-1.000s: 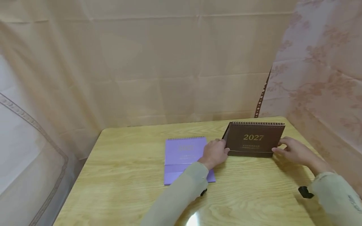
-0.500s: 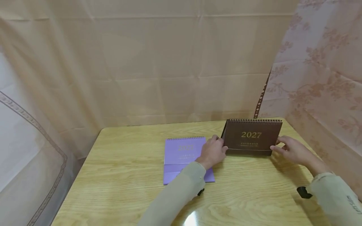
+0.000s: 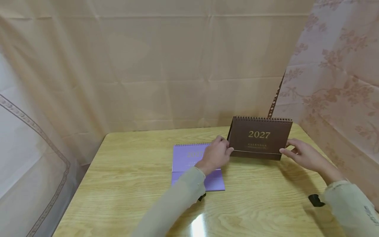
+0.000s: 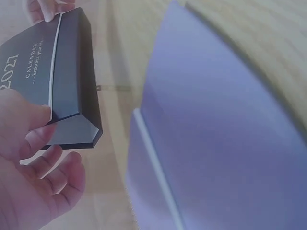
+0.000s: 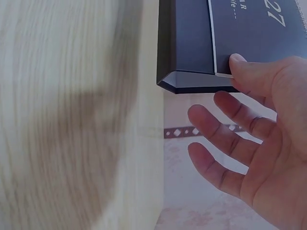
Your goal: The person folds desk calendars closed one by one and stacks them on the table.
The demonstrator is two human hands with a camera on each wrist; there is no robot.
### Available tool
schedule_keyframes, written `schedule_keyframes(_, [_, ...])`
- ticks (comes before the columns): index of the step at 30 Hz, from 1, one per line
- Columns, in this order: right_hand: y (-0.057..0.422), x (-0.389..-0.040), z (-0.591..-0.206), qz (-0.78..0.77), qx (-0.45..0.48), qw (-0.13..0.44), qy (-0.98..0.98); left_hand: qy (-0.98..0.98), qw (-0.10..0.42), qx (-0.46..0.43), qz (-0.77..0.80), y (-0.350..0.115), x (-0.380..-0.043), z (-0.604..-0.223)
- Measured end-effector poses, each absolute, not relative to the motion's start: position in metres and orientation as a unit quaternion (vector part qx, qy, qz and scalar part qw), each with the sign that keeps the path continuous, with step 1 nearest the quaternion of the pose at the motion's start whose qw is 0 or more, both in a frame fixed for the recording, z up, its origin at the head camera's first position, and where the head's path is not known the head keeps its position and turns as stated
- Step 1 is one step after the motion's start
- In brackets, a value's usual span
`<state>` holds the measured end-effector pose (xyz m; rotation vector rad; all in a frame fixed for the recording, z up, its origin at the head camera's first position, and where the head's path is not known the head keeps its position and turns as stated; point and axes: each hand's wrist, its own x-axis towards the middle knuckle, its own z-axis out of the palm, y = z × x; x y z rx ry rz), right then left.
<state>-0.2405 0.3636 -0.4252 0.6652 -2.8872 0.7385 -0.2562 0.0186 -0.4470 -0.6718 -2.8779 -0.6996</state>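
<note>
A dark brown 2027 desk calendar [image 3: 260,133] stands tent-shaped at the right of the head view, spiral binding on top. My left hand [image 3: 215,153] pinches its lower left edge, thumb on the front cover. On the opposite side, my right hand [image 3: 305,156] pinches the lower right edge. In the right wrist view, the other fingers [image 5: 216,132] of that hand spread loosely beside the calendar. The calendar's base appears raised off the table. A purple desk calendar [image 3: 185,159] lies on the table left of it, partly hidden by my left hand and sleeve.
The wooden table [image 3: 124,171] has its back edge against a beige cloth [image 3: 154,65]. A floral curtain [image 3: 340,82] hangs along the right side, and a white cloth [image 3: 26,158] lies on the left.
Both hands have moved the brown calendar upward and slightly left in the head view. The purple calendar has stayed where it was, with the left hand now covering more of it.
</note>
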Motion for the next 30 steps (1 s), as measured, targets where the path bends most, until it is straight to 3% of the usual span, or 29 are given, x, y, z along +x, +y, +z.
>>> schedule_keyframes(19, [0.33,-0.235,-0.407,0.298,0.245,0.071,-0.92,-0.912,0.04,-0.287,-0.29,-0.035,-0.257,-0.422])
schedule_keyframes(30, [0.301,-0.231,-0.401,0.4,0.217,-0.03,-0.89,-0.867,-0.036,-0.294,-0.4,-0.081,-0.251,-0.411])
